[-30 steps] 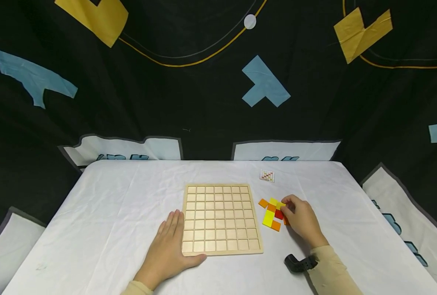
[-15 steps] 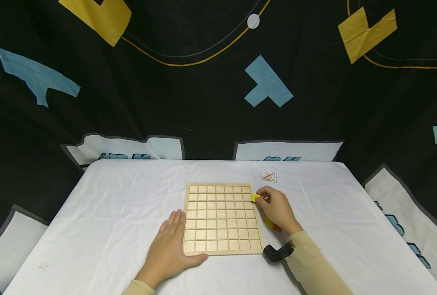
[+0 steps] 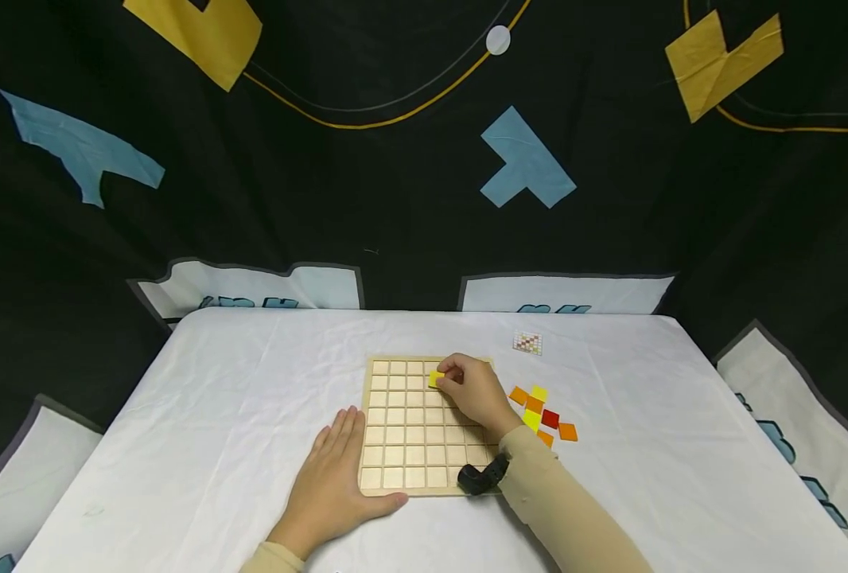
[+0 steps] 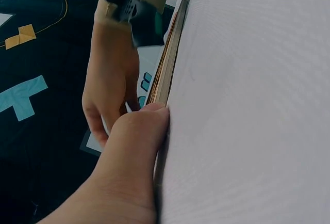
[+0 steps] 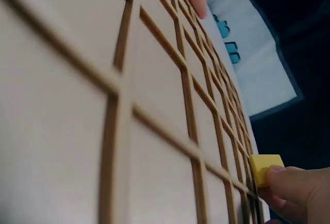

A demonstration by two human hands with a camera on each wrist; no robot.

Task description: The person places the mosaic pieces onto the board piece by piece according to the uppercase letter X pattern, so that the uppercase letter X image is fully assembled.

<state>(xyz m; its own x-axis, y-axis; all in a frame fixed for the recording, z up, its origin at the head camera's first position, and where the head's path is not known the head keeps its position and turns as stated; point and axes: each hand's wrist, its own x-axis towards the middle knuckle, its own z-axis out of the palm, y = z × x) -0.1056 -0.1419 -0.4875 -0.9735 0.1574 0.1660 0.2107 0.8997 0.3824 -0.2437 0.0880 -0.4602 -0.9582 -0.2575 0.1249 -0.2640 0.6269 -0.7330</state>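
A square wooden grid board (image 3: 395, 434) lies on the white table, its compartments bare where they show. My left hand (image 3: 327, 485) rests flat along the board's left side, fingers straight, with the thumb at the front left corner; the left wrist view shows that thumb (image 4: 136, 136) against the board's edge. Over the back part of the board, my right hand (image 3: 474, 390) pinches a yellow square tile (image 5: 265, 168) between thumb and fingers, close above the grid. The right forearm hides the board's front right part.
Right of the board lie several loose tiles, among them a red tile (image 3: 550, 419) and an orange tile (image 3: 568, 432). Behind them is a small pattern card (image 3: 527, 343). A black wrist device (image 3: 483, 476) hangs under the right sleeve, over the board's front right.
My right hand has picked a yellow tile out of the loose tiles and carried it left over the board. The left hand has stayed at the board's left side.
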